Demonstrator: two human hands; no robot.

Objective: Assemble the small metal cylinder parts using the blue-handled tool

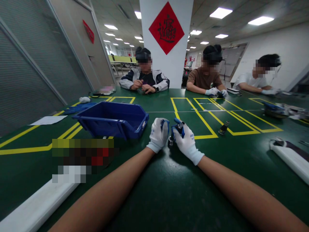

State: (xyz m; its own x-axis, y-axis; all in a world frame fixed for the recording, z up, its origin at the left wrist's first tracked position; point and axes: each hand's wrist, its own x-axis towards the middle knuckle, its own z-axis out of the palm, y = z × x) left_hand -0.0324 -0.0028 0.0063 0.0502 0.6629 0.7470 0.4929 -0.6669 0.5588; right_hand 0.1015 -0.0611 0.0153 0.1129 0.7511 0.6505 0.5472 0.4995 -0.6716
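Note:
Both my hands wear white gloves with blue palms and meet above the green table [166,183]. My right hand [186,140] is closed around a dark cylindrical metal part [180,125], whose pale end points up between the fingers. Below those fingers shows a small silver ring-shaped piece [171,141]; whether it joins the held part I cannot tell. Just to the left, my left hand [158,132] has its fingers curled in, and anything inside is hidden. A similar dark cylinder with a metallic band [224,128] stands on the table beyond my right hand.
A blue plastic bin [113,124] stands left of my hands. White boxes [45,199] lie at left and right edges, near a blurred-out patch. Yellow tape [207,137] marks the tabletop. Paper [48,120] lies far left. Several people sit across the table.

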